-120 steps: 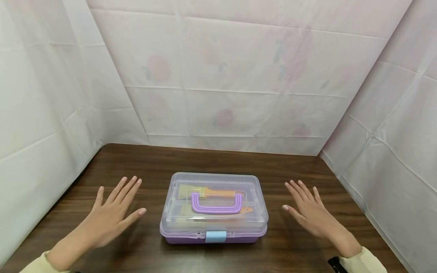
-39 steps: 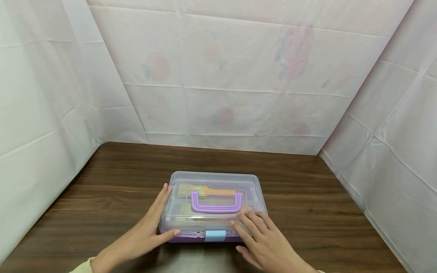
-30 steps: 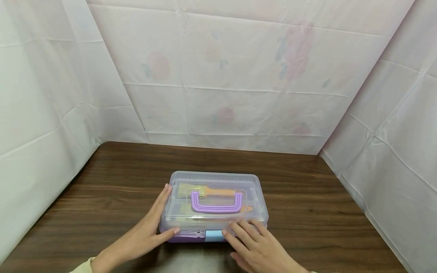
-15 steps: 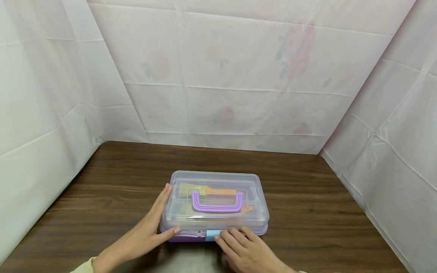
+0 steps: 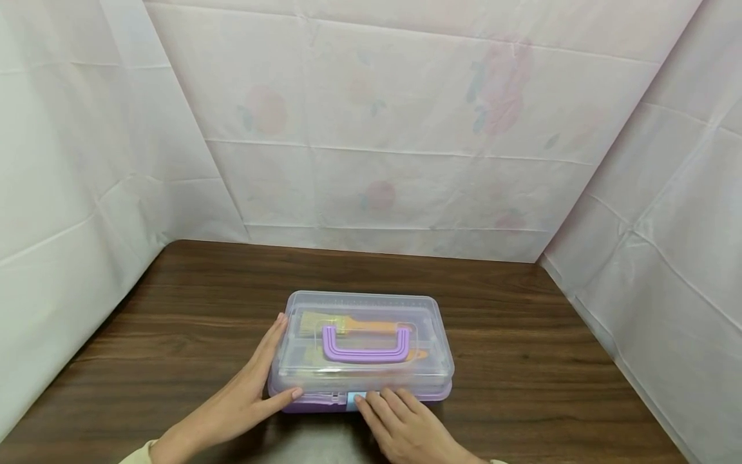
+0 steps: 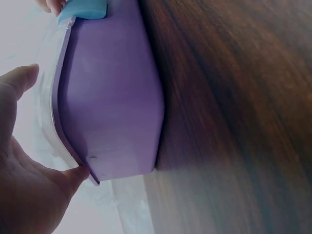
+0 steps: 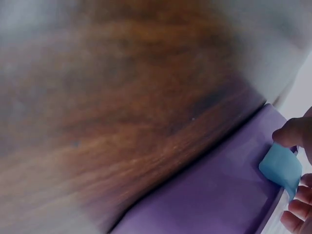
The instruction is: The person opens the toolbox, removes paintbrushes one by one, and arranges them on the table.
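Pale-yellow sleeve (image 5: pixel 139 455) at far left leads to the left hand (image 5: pixel 239 401), spread wide, fingers along the left side of the plastic box (image 6: pixel 112 97) and thumb at its front edge. This box stands on the brown table (image 5: pixel 522 328), lid (image 5: pixel 359 377) down. I judge it light, stiff and smooth, so it may slide if nobody supports it. Brushes (image 5: pixel 377 326) lie under the clear lid and could shift when it is tilted. For lifting, the purple handle (image 5: pixel 366 356) on top seems the best hold. Further right, the right hand (image 5: pixel 408 426) pinches the blue latch (image 7: pixel 280 165) between thumb and fingers; this small part may be the most fragile.
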